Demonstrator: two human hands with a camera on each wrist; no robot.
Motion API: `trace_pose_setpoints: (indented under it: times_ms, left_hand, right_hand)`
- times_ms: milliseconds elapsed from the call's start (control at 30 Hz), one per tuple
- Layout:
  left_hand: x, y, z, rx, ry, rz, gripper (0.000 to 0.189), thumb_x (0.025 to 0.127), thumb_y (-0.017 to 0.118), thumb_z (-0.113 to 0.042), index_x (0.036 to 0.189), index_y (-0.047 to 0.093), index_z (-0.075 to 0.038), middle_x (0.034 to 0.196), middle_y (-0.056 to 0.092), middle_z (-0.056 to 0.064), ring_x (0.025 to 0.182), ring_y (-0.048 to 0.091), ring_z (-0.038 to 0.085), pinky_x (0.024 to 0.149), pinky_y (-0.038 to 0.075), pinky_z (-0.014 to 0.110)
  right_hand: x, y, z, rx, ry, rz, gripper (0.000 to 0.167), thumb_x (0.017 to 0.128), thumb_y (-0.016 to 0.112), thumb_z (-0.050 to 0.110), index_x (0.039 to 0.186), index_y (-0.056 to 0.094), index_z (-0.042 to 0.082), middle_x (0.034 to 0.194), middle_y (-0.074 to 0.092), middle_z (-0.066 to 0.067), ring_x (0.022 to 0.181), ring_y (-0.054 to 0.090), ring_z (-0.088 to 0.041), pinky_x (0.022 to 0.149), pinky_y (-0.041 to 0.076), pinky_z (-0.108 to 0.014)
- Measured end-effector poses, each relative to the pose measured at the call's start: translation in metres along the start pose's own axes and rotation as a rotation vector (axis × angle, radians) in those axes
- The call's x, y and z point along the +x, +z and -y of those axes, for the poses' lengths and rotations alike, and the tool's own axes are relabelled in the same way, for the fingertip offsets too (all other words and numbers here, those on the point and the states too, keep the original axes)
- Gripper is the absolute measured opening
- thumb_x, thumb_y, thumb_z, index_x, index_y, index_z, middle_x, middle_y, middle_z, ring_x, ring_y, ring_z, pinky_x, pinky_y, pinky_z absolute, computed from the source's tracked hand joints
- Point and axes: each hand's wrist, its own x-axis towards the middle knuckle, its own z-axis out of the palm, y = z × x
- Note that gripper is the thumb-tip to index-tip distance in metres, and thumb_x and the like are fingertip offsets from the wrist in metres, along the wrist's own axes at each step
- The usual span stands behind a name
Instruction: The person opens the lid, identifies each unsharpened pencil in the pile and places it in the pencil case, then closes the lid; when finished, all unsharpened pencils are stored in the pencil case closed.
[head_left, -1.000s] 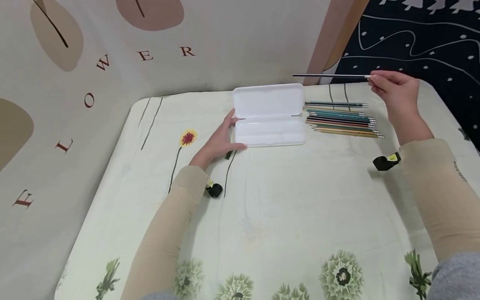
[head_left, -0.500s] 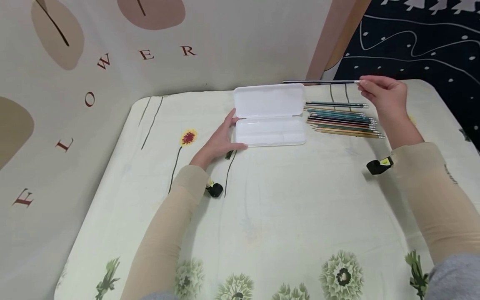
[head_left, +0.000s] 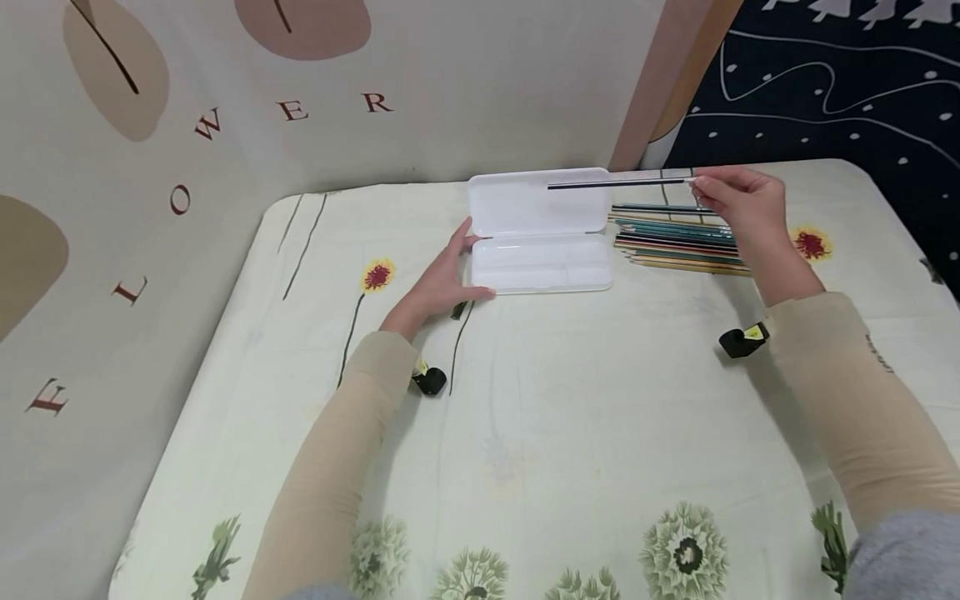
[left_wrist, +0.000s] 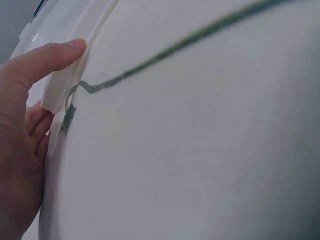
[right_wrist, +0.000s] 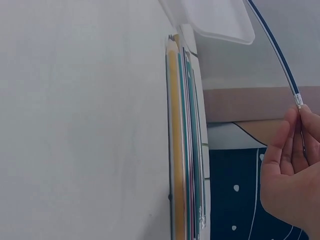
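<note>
A white plastic pencil case (head_left: 542, 265) lies with its lid (head_left: 525, 204) folded back toward the wall. My left hand (head_left: 438, 282) grips its left end, thumb on the near edge and fingers around the corner; the left wrist view shows the thumb (left_wrist: 62, 55) against the rim. Held up in the air, a dark striped pencil (head_left: 611, 184) passes in front of the lid's upper right part. My right hand (head_left: 746, 204) pinches it at its silver-banded end (right_wrist: 298, 99). Below that hand, several pencils (head_left: 675, 242) lie side by side right of the case, some ends hidden.
A flower-printed cloth (head_left: 562, 400) covers the table. A pale printed wall hanging (head_left: 465, 100) rises behind the case, and a dark patterned cloth (head_left: 840, 92) hangs at the back right. Small black devices (head_left: 742, 342) sit at both wrists.
My right hand has moved left and toward me, bringing the pencil from above the table's back edge to in front of the lid. My left hand and the case have stayed put.
</note>
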Motion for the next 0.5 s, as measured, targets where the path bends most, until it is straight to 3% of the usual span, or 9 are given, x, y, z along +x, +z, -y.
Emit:
trace_pose_setpoints:
  times_ms: [333, 500]
  left_hand:
    - [0.001, 0.001, -0.001, -0.005, -0.008, -0.003, 0.122, 0.079, 0.085, -0.034, 0.160, -0.006, -0.031, 0.163, 0.031, -0.001, 0.154, 0.020, 0.017, 0.127, 0.015, 0.046]
    - [0.001, 0.001, 0.000, -0.005, -0.012, -0.003, 0.122, 0.078, 0.085, -0.033, 0.161, -0.006, -0.030, 0.163, 0.031, 0.000, 0.154, 0.019, 0.018, 0.127, 0.015, 0.047]
  right_hand:
    - [-0.001, 0.010, -0.008, -0.068, 0.067, 0.041, 0.030, 0.076, 0.083, 0.016, 0.105, 0.078, 0.011, 0.092, 0.076, 0.006, 0.084, 0.073, -0.005, 0.074, 0.056, -0.013]
    - [-0.002, 0.016, -0.014, -0.129, 0.079, 0.091, 0.022, 0.080, 0.081, 0.012, 0.101, 0.079, 0.011, 0.087, 0.076, 0.007, 0.079, 0.072, -0.003, 0.073, 0.056, -0.012]
